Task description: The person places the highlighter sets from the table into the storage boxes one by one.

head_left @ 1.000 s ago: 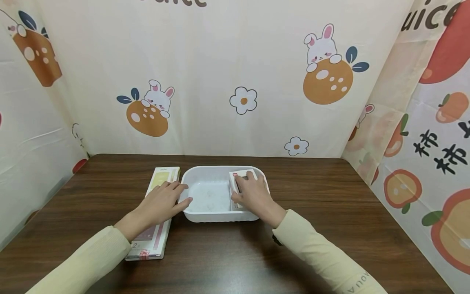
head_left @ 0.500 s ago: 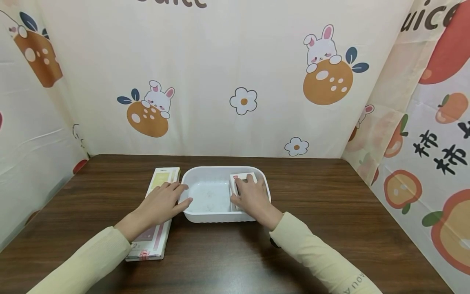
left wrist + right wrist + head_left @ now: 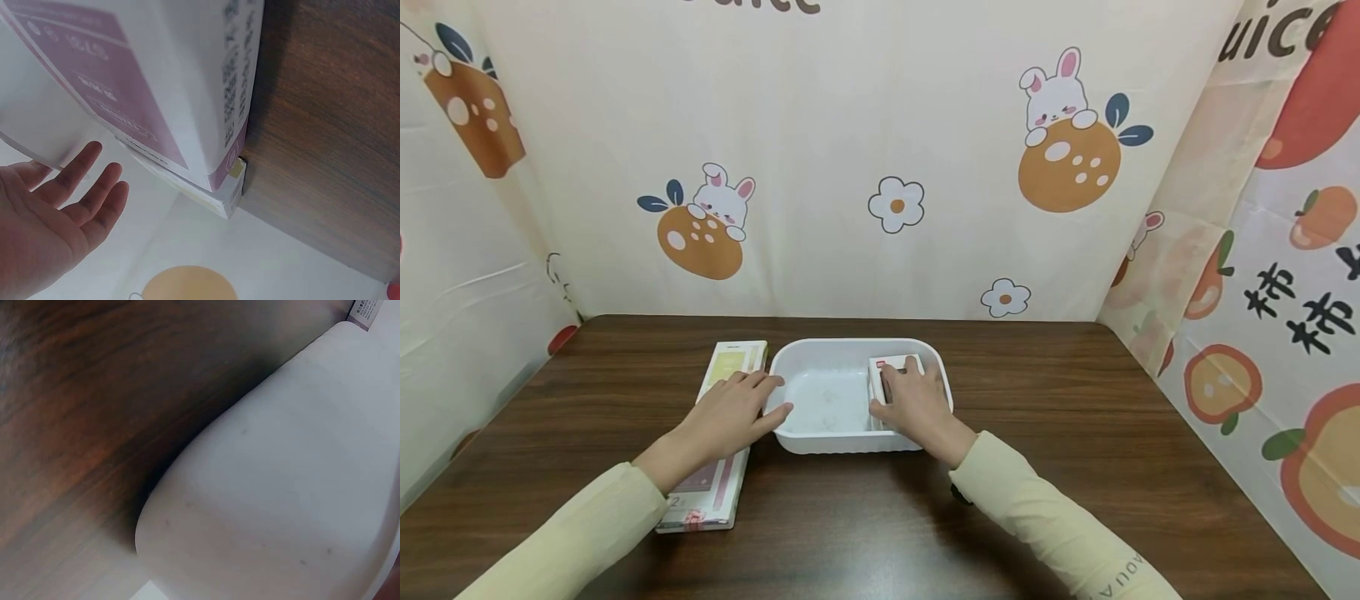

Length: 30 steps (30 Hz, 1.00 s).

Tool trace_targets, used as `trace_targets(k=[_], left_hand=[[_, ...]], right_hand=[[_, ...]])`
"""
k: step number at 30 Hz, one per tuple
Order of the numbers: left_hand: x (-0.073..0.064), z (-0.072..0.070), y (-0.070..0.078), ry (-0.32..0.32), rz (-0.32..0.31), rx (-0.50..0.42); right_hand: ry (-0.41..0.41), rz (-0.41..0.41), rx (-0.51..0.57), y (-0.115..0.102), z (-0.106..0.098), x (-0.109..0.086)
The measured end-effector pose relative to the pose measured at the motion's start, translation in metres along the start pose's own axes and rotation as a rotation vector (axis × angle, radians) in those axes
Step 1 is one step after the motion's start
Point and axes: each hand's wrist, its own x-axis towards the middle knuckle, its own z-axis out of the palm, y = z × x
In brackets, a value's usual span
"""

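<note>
- Box (image 3: 898,362), small, white and oblong, lies in the right end of a white, rounded plastic tray (image 3: 857,444), gripped by the right hand (image 3: 919,407).
- Left hand (image 3: 733,412), fingers spread apart, at the tray's left rim.
- Step seems to be seating the box; next likely calls for loosening the right fingers without tipping it.

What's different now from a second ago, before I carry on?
Very little: the wrist of the right hand has shifted slightly left, and the far end of the white box under it sits slightly lower in the head view. Nothing was newly gripped or let go. The left hand, the tray and the boxes beside it look unchanged.
</note>
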Motion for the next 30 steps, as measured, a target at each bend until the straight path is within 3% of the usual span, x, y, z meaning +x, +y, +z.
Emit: trace_targets(k=[20,30], left_hand=[[0.0,0.0,0.001,-0.008,-0.01,-0.014],[0.0,-0.001,0.001,-0.011,-0.009,-0.014]], right_hand=[[-0.033,-0.007,0.03,0.002,-0.005,0.001],[0.046,-0.069,0.011,0.005,-0.012,0.001]])
